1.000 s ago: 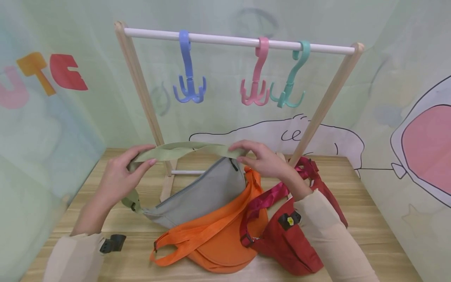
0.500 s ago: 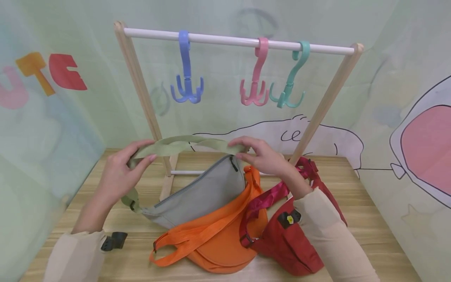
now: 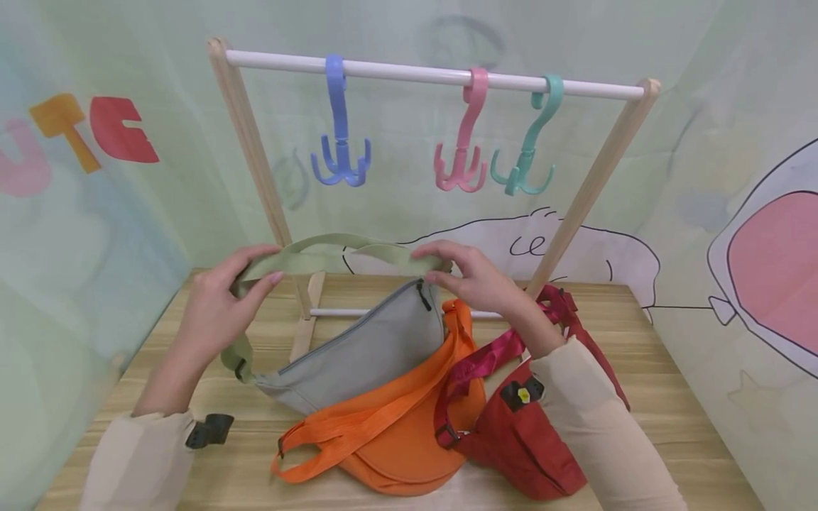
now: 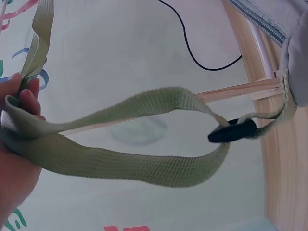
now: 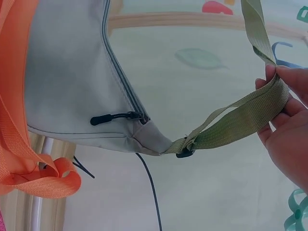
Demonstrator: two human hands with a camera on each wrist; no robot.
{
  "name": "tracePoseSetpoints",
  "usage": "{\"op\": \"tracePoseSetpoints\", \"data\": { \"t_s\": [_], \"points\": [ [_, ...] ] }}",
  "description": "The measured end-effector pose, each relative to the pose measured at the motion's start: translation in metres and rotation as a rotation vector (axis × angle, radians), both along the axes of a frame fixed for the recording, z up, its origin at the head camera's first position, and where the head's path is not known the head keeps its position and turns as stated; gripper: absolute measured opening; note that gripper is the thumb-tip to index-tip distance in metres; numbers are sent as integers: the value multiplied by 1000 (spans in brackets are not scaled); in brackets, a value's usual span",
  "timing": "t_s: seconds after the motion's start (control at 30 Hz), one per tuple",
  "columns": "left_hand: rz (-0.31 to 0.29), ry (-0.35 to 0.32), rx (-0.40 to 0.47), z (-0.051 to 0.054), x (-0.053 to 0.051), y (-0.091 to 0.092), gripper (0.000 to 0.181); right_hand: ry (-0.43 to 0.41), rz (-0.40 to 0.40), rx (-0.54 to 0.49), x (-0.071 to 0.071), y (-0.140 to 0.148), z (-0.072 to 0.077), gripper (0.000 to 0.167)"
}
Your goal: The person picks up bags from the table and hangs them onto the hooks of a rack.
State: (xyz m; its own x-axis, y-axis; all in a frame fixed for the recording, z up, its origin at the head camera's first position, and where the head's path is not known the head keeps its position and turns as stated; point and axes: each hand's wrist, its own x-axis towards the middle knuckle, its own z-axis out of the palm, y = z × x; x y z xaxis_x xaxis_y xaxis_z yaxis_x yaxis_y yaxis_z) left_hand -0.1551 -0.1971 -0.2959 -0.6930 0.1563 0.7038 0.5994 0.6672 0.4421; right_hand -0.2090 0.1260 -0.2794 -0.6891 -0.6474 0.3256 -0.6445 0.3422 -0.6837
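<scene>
Left hand (image 3: pixel 217 305), left of centre, grips green strap (image 3: pixel 307 264). Grey bag (image 3: pixel 371 348), mid-frame below strap, long axis slanting from lower left up to right. Right hand (image 3: pixel 476 280), right of centre, pinches strap too, nearer bag's higher end.

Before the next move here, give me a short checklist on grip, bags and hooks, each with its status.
1. Left hand grips the green strap: ok.
2. Right hand pinches the same strap: ok.
3. Blue hook, pink hook and teal hook unloaded on the white bar: ok.
4. Grey bag unobstructed: not ok, the orange bag overlaps its front.
5. Grey bag fully off the table: cannot tell, its lower edge is partly hidden.
</scene>
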Motion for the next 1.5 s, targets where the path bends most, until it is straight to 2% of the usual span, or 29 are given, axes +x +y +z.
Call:
{"op": "tracePoseSetpoints", "data": {
  "t_s": [0.37,0.5,0.7,0.87,1.5],
  "points": [
    [-23,22,4,1,-3,-2,38,-33,-41,19,0,-1,1,33],
    [-11,-2,22,2,-3,-2,37,-40,-41,10,-1,-2,2,33],
    [15,-5,20,5,-4,-2,36,-37,-39,-3,-1,-3,3,33],
    [14,-2,34,7,-5,-1,37,-38,-45,-5,-2,-5,4,32],
    [19,48,47,20,-4,3,38,44,-80,-66,-1,-13,16,33]
  ]
}}
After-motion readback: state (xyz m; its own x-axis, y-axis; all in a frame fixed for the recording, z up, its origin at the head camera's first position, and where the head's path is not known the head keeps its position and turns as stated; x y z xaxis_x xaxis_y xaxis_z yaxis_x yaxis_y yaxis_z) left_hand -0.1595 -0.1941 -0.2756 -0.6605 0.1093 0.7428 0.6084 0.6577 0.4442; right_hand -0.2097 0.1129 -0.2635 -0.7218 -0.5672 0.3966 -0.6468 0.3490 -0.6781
